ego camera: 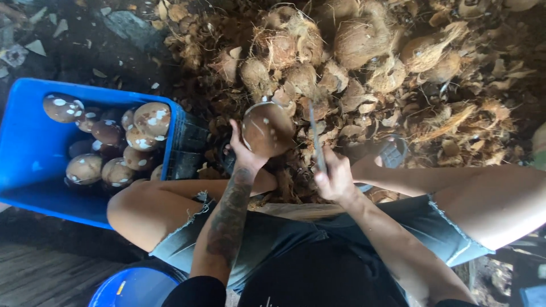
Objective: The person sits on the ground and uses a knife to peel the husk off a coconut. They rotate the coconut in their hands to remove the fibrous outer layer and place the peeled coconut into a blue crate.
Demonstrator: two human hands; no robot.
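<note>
Holding a brown coconut [267,129], left hand [242,150] beside blue crate [34,148].

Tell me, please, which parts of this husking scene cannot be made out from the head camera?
- Round brown husked coconut: its far side and the left hand's fingertips are hidden behind it.
- Long grey blade: the handle is covered by the right hand.
- Blue plastic crate: cut off by the left edge.
- Round blue bucket: cut off by the bottom edge; contents unclear.

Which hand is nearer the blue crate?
Left. The left hand holds a coconut just right of the blue crate; the right hand, gripping a knife, sits farther right.
</note>
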